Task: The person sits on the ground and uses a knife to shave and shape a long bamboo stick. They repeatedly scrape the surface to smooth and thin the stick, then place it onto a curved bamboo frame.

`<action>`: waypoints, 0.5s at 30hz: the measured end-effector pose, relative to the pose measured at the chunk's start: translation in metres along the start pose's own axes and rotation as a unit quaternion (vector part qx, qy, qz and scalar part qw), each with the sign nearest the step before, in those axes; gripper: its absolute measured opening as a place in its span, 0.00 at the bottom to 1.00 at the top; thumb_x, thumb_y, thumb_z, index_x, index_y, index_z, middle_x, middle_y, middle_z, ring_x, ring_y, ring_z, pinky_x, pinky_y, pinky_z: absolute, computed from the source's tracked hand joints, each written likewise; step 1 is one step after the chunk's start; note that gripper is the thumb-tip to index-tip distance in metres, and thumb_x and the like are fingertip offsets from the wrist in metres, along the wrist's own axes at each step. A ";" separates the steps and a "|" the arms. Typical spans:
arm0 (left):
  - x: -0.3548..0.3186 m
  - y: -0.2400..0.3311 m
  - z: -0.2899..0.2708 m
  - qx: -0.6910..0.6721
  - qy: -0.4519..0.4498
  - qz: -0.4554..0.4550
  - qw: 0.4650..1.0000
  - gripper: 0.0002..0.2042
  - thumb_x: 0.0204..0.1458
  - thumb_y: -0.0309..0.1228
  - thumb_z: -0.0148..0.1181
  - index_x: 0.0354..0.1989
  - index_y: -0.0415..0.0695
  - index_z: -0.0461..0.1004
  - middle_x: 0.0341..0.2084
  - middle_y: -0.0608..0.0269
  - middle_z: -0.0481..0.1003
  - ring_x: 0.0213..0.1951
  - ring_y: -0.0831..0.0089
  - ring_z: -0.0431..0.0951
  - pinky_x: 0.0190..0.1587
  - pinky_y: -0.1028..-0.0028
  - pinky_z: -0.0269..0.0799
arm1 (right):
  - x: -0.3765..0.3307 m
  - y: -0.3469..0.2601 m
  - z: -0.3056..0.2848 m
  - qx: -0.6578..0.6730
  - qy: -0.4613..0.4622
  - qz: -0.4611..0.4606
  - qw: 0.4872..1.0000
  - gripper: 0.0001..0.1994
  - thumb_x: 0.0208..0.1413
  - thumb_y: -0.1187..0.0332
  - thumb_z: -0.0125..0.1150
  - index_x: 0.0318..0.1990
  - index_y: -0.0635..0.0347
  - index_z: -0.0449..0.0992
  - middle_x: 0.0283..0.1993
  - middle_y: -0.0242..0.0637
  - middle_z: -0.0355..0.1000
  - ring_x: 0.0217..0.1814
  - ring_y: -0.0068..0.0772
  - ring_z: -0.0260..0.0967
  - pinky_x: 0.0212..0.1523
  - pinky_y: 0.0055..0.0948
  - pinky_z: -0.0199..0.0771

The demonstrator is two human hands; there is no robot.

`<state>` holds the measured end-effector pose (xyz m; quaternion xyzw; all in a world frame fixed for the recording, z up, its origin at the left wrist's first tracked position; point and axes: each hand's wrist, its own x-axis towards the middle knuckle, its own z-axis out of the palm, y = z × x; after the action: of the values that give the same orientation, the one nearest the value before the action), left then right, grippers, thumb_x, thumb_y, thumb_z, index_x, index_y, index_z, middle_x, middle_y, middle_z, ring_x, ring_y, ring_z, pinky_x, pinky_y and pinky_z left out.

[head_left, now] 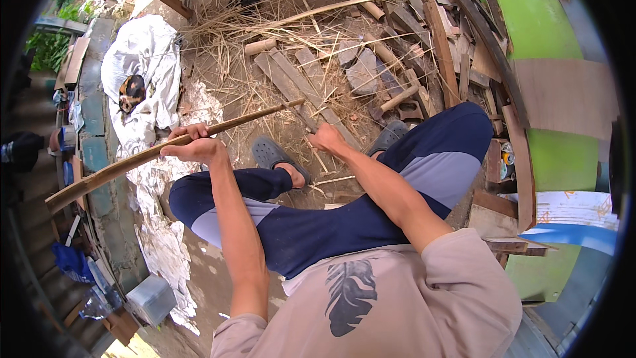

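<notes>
A long bamboo strip [136, 156] slants across in front of me, its wide end at the lower left and its narrow end near the middle. My left hand [193, 146] is closed around it, palm turned up. In my right hand [329, 140] is a knife [302, 118], gripped by a handle that the fingers mostly hide. The narrow blade points up and left to the strip's thin end; whether it touches cannot be made out. Wooden boards [291, 83] lie on the ground just beyond the knife, among pale shavings [228, 59].
A calico cat [132, 93] lies on a white cloth [142, 46] at the left. Scrap wood and stones [363, 73] are heaped at the far right beside a green panel [553, 159]. A clear plastic box [151, 299] stands lower left. My grey clogs [277, 157] rest on the ground.
</notes>
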<state>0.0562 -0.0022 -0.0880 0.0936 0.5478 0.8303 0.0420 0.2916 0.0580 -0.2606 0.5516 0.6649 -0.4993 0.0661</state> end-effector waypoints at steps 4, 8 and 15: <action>-0.006 -0.003 0.012 -0.001 -0.023 -0.006 1.000 0.37 0.49 0.78 0.27 0.25 0.50 0.56 0.11 0.72 0.49 0.13 0.79 0.50 0.18 0.78 0.52 | 0.067 0.110 0.016 -0.096 -0.032 0.005 0.995 0.18 0.47 0.62 0.57 0.38 0.70 0.80 0.39 0.62 0.76 0.45 0.57 0.77 0.45 0.44 0.77; 0.003 0.001 0.002 -0.006 0.024 0.009 1.000 0.38 0.49 0.77 0.31 0.27 0.49 0.58 0.12 0.72 0.50 0.15 0.79 0.51 0.19 0.78 0.53 | 0.052 0.098 0.000 -0.186 -0.095 -0.008 0.978 0.21 0.47 0.61 0.57 0.42 0.71 0.80 0.44 0.61 0.77 0.49 0.56 0.77 0.46 0.41 0.77; 0.001 -0.001 0.010 0.006 0.008 0.004 1.000 0.37 0.53 0.75 0.27 0.25 0.48 0.58 0.11 0.72 0.48 0.15 0.78 0.50 0.21 0.77 0.51 | 0.007 -0.011 -0.011 0.001 -0.032 -0.021 0.999 0.22 0.47 0.57 0.58 0.41 0.68 0.81 0.42 0.61 0.77 0.48 0.58 0.76 0.50 0.48 0.75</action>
<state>0.0569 0.0076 -0.0854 0.0890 0.5526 0.8280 0.0338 0.2849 0.0716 -0.2527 0.5209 0.6736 -0.5188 0.0762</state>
